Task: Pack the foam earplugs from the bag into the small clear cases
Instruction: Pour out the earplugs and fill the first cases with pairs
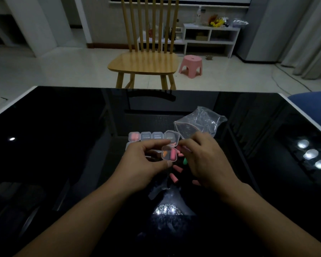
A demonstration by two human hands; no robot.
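Left hand (146,164) pinches an open clear case (170,153) off the table, an orange and a pink plug inside. Right hand (204,160), fingers curled at the case's lid (172,139); whether it pinches a plug I cannot tell. Loose earplugs (174,173) lie just below on the black table (63,145), toward its near edge. The bag (200,122) sits beyond. Filling step, I'd judge; next, snap the lid down and join the row of cases (145,136).

Bag (200,121) behind row of cases (151,136), loose earplugs (174,178) in front, on table (63,127)
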